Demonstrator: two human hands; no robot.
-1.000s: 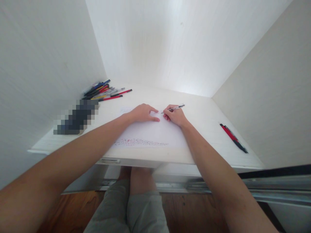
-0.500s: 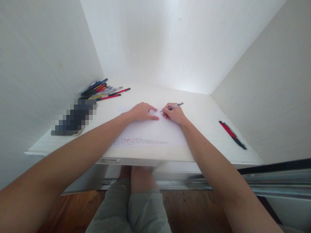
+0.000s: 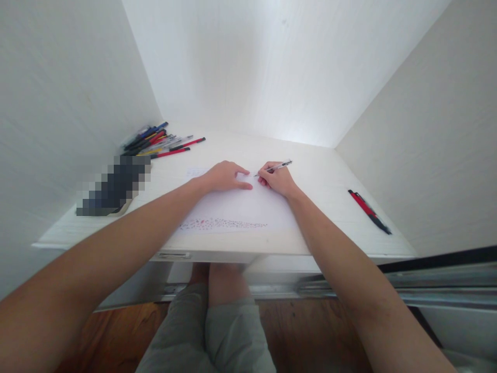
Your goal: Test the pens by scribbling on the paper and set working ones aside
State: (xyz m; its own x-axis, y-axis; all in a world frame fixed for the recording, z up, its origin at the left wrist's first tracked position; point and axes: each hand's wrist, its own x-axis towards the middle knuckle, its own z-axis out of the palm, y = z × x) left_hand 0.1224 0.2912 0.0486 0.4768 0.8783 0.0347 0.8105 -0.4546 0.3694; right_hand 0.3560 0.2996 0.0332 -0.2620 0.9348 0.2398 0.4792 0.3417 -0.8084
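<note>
A white sheet of paper (image 3: 236, 207) lies on the white desktop, with small dark and red marks along its near edge and faint lines of writing at its far left. My left hand (image 3: 225, 176) rests on the sheet, thumb and index finger spread apart, holding nothing. To its right, my right hand (image 3: 277, 178) is closed around a pen (image 3: 280, 165) with a clear barrel. The pen slants up to the right, and its tip is at the paper near my left fingertips. Both palms partly cover the sheet's upper part.
Several pens (image 3: 155, 140) lie heaped at the back left. In front of them is a dark, pixelated object (image 3: 116, 186). A red and black pen (image 3: 367, 210) and a darker one beside it lie at the right. White walls (image 3: 233, 67) enclose the desktop on three sides.
The whole view has shifted slightly, so everything appears a little further left and up. Both hands keep nearly the same pose on the paper, and the pen stays in my right hand.
</note>
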